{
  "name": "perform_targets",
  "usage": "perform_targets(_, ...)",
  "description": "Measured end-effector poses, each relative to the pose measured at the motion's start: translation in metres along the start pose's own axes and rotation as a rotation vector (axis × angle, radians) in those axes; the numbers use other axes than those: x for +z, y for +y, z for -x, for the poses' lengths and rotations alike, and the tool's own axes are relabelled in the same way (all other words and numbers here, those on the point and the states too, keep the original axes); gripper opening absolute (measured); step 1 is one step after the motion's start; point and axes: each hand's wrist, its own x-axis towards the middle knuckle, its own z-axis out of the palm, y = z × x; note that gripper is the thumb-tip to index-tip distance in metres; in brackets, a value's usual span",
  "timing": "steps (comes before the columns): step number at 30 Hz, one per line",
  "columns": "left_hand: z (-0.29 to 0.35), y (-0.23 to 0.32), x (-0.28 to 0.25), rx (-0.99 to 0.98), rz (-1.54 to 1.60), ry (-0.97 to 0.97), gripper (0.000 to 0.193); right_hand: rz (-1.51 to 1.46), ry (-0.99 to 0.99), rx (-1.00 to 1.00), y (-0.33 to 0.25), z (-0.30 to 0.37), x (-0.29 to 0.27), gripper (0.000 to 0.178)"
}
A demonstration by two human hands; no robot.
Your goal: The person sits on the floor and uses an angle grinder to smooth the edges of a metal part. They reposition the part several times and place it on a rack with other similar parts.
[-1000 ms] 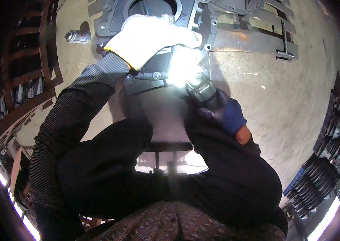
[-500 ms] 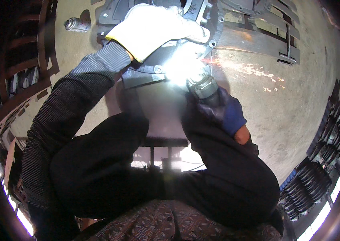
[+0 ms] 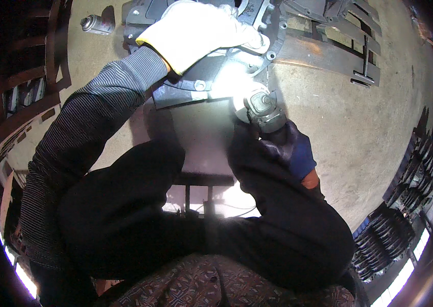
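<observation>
My left hand, in a white glove with a yellow cuff, bears on a grey metal casting with bolt holes along its rim. Its fingers are bent over part of the casting, though glare washes out their detail. In my dark blue-gloved right hand is an angle grinder, gripped by its body. The grinder's head is beside the near right edge of the casting, where a bright glow hides the disc and any contact.
A spray can lies on the concrete floor at upper left. Flat metal bars lie right of the casting. Dark racks line the left, and stacked dark metal parts stand at lower right. My knees flank the near side.
The orange sparks flying right from the grinder are gone. The grinder and my right hand have shifted slightly right and toward me, and the glow has shrunk. My left hand stays on the casting.
</observation>
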Motion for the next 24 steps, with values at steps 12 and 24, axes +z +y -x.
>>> perform_targets(12, 0.003, -0.004, 0.005, 0.045, 0.065, 0.046, 0.034, 0.020, 0.021, -0.124, -0.015, -0.021, 0.006, 0.071)
perform_targets(24, 0.003, -0.001, -0.002, 0.009, 0.221, 0.044, 0.034, -0.042, -0.007, -0.015, -0.015, -0.018, 0.005, 0.063)
